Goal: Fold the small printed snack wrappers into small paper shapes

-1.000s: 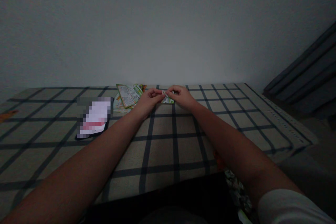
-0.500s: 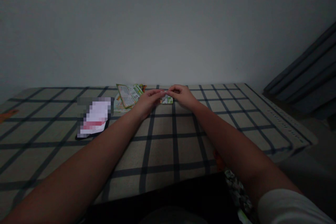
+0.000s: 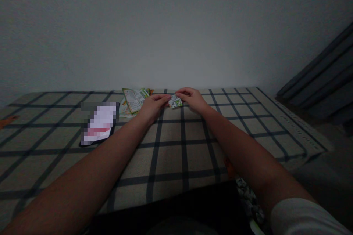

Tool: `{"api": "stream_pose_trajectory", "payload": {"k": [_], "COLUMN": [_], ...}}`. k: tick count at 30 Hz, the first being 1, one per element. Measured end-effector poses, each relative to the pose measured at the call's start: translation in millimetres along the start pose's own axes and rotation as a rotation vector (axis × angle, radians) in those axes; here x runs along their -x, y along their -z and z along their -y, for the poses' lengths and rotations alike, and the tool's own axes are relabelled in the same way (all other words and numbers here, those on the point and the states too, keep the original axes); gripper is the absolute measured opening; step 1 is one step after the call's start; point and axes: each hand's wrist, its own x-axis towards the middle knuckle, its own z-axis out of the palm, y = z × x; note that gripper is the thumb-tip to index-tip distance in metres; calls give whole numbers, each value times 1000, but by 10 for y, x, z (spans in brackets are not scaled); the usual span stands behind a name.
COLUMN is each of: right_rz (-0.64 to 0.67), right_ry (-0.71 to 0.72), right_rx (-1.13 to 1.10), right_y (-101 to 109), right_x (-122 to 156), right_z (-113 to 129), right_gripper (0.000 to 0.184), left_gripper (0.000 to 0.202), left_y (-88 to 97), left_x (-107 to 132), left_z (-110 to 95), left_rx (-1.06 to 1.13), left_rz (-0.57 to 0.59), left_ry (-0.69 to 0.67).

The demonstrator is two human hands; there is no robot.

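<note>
Head view: a dim room, seen from a person's own eyes, looking down along two bare forearms stretched over a bench (image 3: 231, 99). A pale cloth (image 3: 169, 158) with a dark grid of lines covers the bench, which reaches a plain grey wall (image 3: 176, 29) on the far side.

At the far middle, the left hand (image 3: 152, 106) and the right hand (image 3: 193, 98) come close together, with a small folded piece (image 3: 176, 102) between them. It is white and green, printed, and creased. Both hands are narrow, thumbs and fingers pinching it, the left at its left edge and the right at its upper right. Whether its lower edge touches the cloth, I cannot tell.

Just left of the left hand, near the wall, lies a loose, overlapping pile of printed packets (image 3: 132, 100), green, white and orange. Nearer and further left lies a phone (image 3: 100, 125), its lit screen blurred into pale squares with a reddish band.

An orange patch (image 3: 8, 121) shows at the far left edge. On the right hang the folds of a dark curtain (image 3: 325, 77). A white sleeve (image 3: 306, 216) ends on the right arm, at the near right.
</note>
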Motion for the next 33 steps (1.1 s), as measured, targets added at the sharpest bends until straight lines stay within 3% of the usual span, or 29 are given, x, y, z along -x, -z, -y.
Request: {"api": "stream_pose_trajectory", "payload": {"k": [12,22,28,33], "right_rz": [70,127,59,75], "right_ry": [65,107,40,-15], "right_rx": [36,312,97,-55], "right_y": [5,77,25,-3], "right_x": [-5,1,-25,-12], "right_z": [-39,52,-21,-33], "right_gripper": [20,21,14,25], "left_gripper": [41,41,43,41], "left_y": [32,15,-1,2], "left_x": [-29,5,39,41], "left_z": [62,65,3,0], "left_rx": [19,-104,-57,-6], "left_rz": [29,-21,53,98], "left_ry": [22,-50,-12,85]}}
